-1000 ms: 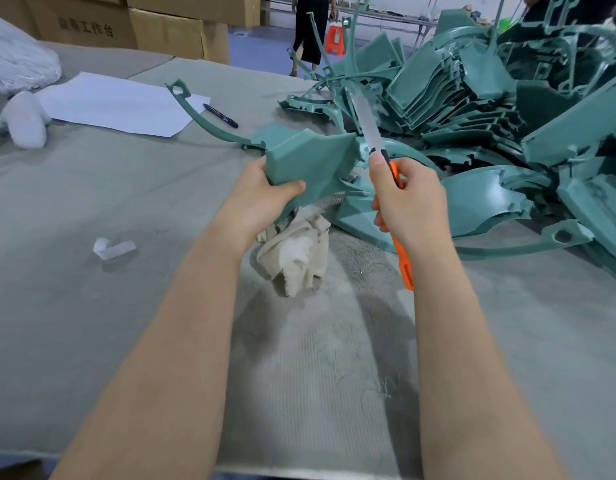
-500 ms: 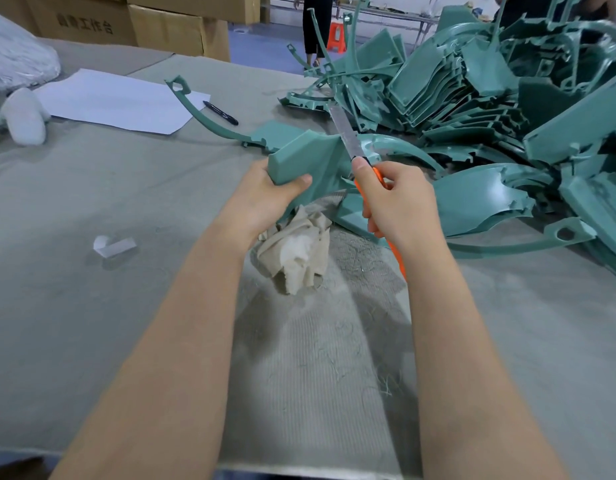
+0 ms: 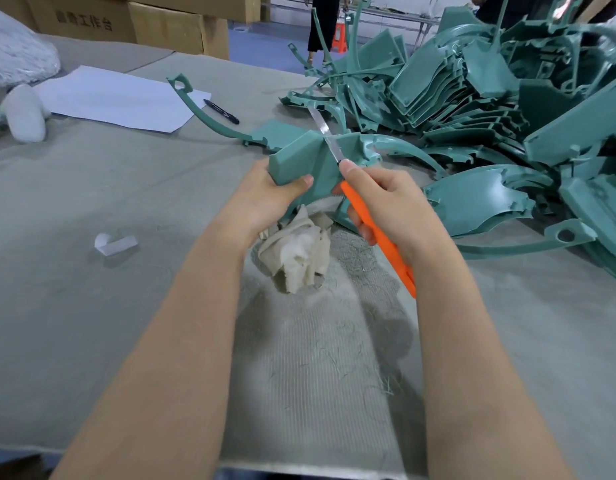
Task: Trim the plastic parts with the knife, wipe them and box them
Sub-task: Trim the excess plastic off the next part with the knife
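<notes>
While I am bracing the plastic part [image 3: 299, 157] just above the table [image 3: 92, 306], my left hand [image 3: 265, 195] is gripping its near corner against twisting. My right hand [image 3: 386, 202] fingers [image 3: 348, 166] are wrapping the knife [image 3: 325, 136] handle, forefinger steering the blade across it.

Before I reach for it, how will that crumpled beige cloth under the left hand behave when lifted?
The crumpled beige cloth looks floppy: soft folds, so it would probably sag from any grip. Likely light, being thin and bunched. On the ribbed grey table cover it seems unlikely to roll or slide.
</notes>
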